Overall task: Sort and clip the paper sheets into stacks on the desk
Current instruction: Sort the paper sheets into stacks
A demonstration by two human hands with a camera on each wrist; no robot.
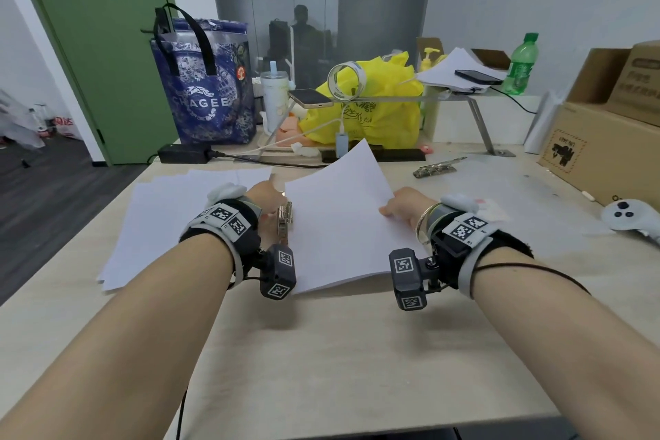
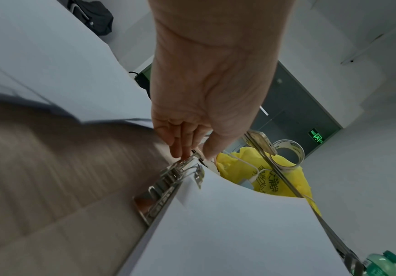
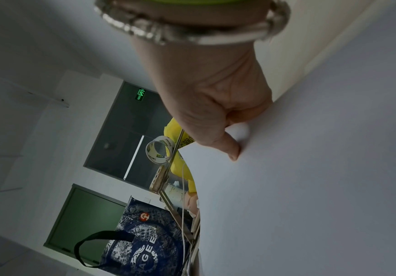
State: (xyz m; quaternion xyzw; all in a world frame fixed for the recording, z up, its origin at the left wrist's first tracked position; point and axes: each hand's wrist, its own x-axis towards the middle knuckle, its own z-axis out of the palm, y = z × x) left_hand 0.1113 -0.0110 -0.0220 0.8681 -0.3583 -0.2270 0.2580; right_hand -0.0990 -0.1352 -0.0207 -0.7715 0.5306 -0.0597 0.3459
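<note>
A stack of white paper sheets [image 1: 339,221] lies tilted on the desk between my hands. Its far corner lifts off the desk. My left hand [image 1: 266,195] pinches the far end of a long metal clip [image 1: 285,221] lying along the stack's left edge. In the left wrist view, that left hand [image 2: 193,152] closes fingers and thumb on the clip's [image 2: 166,181] lever beside the stack [image 2: 239,233]. My right hand [image 1: 394,205] pinches the stack's right edge. In the right wrist view, its thumb [image 3: 227,143] lies on top of the paper [image 3: 310,177]. Loose sheets [image 1: 168,214] lie spread to the left.
A second metal clip [image 1: 435,168] lies on the desk at the far right. A blue tote bag [image 1: 210,93], a yellow plastic bag [image 1: 375,111] and a metal riser [image 1: 478,118] line the back. Cardboard boxes [image 1: 603,150] and a white controller [image 1: 628,218] sit at the right.
</note>
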